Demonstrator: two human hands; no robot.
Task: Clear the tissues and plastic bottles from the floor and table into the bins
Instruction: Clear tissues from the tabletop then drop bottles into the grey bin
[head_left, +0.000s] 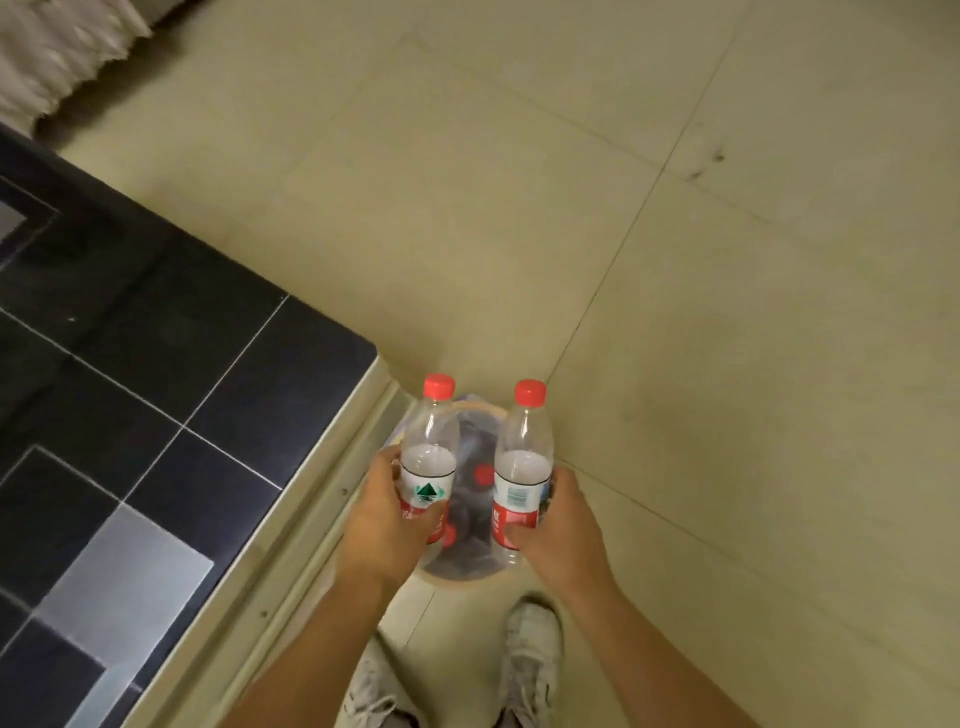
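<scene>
Bottles are the items in hand at this point: two clear plastic ones with red caps, each carried upright directly above the bin (457, 579). The left hand (387, 519) wraps its fingers round the label of the left bottle (430, 457); the right hand (558, 525) grips the right bottle (522, 467) in the same way, thumb across the red band. Neither bottle has been released.

The bin stands on the floor (675, 260) just beside the edge of the dark tiled surface (156, 389), and is lined with a clear bag. Red caps (484, 474) show inside it between the two held bottles, so at least some bottles appear to be deposited already; their number cannot be told.

Judgement: the bottle part of the task is well advanced, with these two awaiting the drop. No tissues are visible on the floor shown, nor a second bin. Whether tissues or further bottles remain elsewhere cannot be determined from this view.
</scene>
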